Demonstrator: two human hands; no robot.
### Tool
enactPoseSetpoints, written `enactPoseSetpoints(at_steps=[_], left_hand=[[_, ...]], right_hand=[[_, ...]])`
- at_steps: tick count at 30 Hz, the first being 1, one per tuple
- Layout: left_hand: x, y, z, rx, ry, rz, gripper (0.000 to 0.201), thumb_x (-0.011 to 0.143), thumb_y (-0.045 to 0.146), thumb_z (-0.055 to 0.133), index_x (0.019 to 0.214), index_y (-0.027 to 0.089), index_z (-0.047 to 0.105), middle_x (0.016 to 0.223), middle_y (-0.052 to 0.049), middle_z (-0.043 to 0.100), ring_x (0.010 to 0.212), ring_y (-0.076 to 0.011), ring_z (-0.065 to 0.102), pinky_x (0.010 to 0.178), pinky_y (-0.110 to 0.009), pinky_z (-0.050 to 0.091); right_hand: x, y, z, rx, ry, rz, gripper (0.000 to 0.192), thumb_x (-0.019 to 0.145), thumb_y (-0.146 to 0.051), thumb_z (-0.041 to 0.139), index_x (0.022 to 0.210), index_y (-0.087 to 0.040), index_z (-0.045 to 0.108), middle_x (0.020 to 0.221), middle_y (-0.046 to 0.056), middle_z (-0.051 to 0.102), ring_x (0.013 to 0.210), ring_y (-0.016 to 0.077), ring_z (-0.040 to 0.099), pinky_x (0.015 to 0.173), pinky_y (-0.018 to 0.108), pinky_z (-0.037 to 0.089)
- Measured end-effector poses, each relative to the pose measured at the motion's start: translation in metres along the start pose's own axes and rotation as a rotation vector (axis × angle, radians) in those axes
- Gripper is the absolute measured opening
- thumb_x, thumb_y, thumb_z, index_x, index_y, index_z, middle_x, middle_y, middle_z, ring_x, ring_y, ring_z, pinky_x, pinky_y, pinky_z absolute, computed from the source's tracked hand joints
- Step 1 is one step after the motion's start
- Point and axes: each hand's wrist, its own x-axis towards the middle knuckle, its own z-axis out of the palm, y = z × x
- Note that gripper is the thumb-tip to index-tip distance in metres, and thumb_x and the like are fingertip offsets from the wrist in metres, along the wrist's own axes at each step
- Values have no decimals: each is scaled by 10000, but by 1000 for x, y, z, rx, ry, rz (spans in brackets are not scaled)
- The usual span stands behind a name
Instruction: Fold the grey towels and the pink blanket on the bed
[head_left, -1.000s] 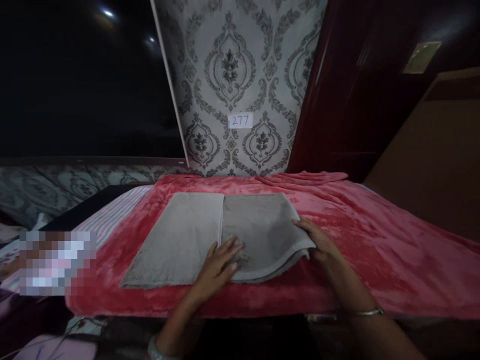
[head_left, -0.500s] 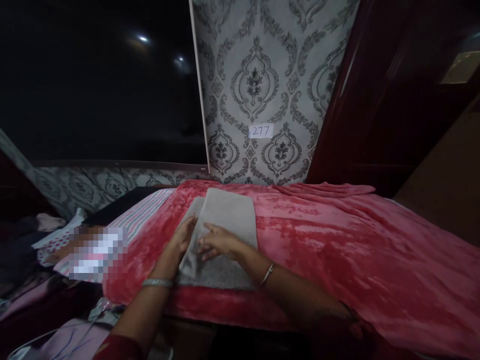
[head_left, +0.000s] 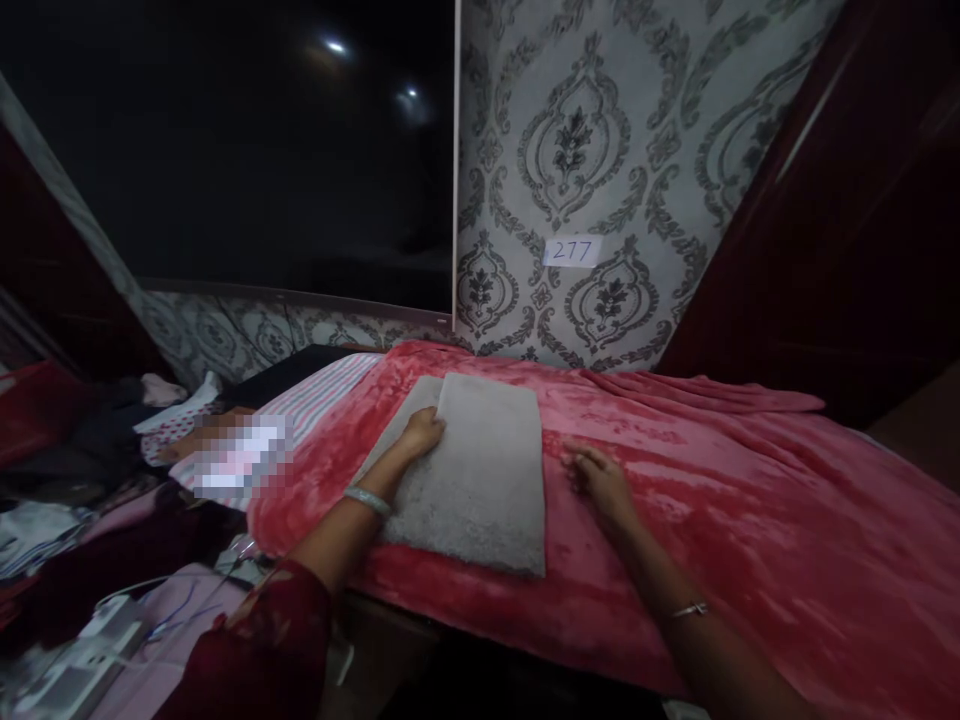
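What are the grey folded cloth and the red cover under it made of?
Grey folded cloth: looks like terry towelling, matte, nubbly looped pile, thick soft edges. Red cover: probably plush fleece or velvet-type blanket; shiny streaks in the nap and soft wrinkles suggest it. Neither is certain in this dim light.

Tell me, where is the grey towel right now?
The grey towel lies folded on the red blanket, left of middle in the head view, with the left hand on its left edge.

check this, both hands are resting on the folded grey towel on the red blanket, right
Not quite. In the head view only the left hand rests on the folded grey towel. The right hand lies beside it, on the red blanket.
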Motion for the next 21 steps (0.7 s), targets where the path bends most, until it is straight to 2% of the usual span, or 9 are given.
enactPoseSetpoints(at_steps=[4, 8, 15, 21], left_hand=[[2, 0, -14, 52, -13, -26, 181, 828, 194, 538, 923, 157, 688, 920, -51, 739, 923, -235, 696, 785, -287, 523], [1, -9, -27, 144, -28, -113, 141, 823, 200, 546, 874, 176, 675, 836, -44, 725, 824, -218, 692, 703, -281, 511], [-7, -14, -30, 299, -33, -114, 201, 838, 243, 593, 1007, 175, 679, 1082, -97, 739, 973, -234, 693, 789, -287, 513], [-10, -10, -26, 472, 14, -101, 156, 883, 211, 577, 977, 147, 684, 1126, -141, 726, 1046, -244, 675, 870, -283, 481]], right_hand=[[5, 21, -16, 49, 14, 0, 420, 538, -405, 756, 905, -205, 710, 709, 21, 673, 539, 134, 550, 510, 261, 431], [5, 25, -17, 1, -26, -31, 415, 581, -421, 733, 936, -207, 709, 733, 29, 671, 554, 144, 553, 516, 280, 432], [1, 20, -16, -10, -62, -38, 418, 588, -437, 761, 927, -199, 701, 726, 25, 659, 564, 142, 548, 541, 291, 434], [1, 22, -16, -36, -71, -38, 434, 588, -452, 770, 933, -201, 693, 724, 20, 653, 570, 140, 545, 542, 289, 435]])
